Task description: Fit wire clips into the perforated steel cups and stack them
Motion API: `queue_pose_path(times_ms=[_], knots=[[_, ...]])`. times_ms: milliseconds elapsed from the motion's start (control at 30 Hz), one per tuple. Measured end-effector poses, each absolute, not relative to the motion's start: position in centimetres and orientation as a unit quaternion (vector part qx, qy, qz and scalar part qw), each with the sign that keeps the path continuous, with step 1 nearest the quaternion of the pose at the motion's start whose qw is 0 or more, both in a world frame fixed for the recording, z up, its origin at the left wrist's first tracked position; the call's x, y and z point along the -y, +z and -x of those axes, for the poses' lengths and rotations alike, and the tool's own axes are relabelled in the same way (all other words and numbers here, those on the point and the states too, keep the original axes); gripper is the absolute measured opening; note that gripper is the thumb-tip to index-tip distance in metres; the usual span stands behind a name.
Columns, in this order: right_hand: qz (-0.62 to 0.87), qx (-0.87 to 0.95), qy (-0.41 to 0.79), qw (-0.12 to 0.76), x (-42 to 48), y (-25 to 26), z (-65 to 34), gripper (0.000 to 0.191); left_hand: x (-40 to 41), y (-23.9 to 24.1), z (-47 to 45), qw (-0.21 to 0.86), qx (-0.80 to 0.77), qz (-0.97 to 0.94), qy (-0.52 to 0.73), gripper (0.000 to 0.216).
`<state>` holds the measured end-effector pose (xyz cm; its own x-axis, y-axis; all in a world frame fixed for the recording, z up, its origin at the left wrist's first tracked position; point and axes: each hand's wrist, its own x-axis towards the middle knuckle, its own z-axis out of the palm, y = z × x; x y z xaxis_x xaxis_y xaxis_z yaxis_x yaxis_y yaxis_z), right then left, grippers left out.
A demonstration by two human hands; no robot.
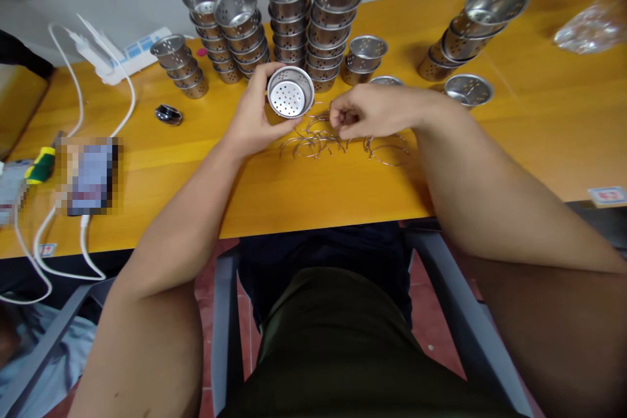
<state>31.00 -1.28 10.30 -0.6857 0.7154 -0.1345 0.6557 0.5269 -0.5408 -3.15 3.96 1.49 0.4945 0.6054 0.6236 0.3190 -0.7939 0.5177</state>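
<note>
My left hand (257,114) grips a perforated metal cup (290,93) by its side, its mouth tilted toward me so the holed bottom shows. To the right of it, my right hand (357,111) is closed with curled fingers just above the wire rings. Whatever its fingertips pinch, if anything, is too small to make out. Thin curved wire rings (313,145) lie in a loose heap on the table below both hands, and more of them spread under my right wrist. Directly behind the hands rise tall stacks of the same perforated cups (289,10).
Shorter cup stacks stand at left (179,65) and right (465,32), with a single cup (469,90) nearby. A phone (93,176) on a white cable, a power strip (132,52), a small dark shiny object (168,115) and a clear plastic bag (590,29) share the wooden table (313,202).
</note>
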Motion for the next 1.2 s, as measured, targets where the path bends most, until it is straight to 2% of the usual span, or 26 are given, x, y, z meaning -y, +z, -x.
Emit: queue_pose_path(times_ms=[67,200,433,733,900,1033,1167,1200], knots=[[0.377,0.866,0.319,0.074,1.1,9.8,-31.3,0.009,-3.7,1.7,3.2,0.181,-0.297,-0.837,0.421,0.116],[0.356,0.889,0.27,0.098,1.2,8.4,-30.0,0.031,-2.9,2.4,3.4,0.189,-0.337,-0.821,0.42,0.115],[0.349,0.912,0.186,0.11,1.7,6.9,-28.1,0.015,-3.4,1.2,3.1,0.179,-0.303,-0.811,0.467,0.113],[0.316,0.897,0.238,0.199,1.3,6.7,-29.2,0.006,-5.2,-0.6,2.8,0.167,-0.284,-0.779,0.534,0.121],[0.337,0.871,0.288,0.209,1.5,6.8,-28.9,0.018,-4.9,0.3,3.2,0.145,-0.307,-0.783,0.522,0.113],[0.304,0.885,0.276,0.219,1.3,6.7,-29.1,0.023,-4.7,0.6,3.4,0.131,-0.304,-0.78,0.532,0.104],[0.277,0.885,0.282,0.247,1.1,6.8,-29.2,0.005,-4.9,0.1,3.0,0.168,-0.296,-0.771,0.538,0.119],[0.275,0.881,0.29,0.254,1.1,6.8,-29.3,0.005,-5.0,-0.1,2.9,0.175,-0.29,-0.773,0.537,0.122]])
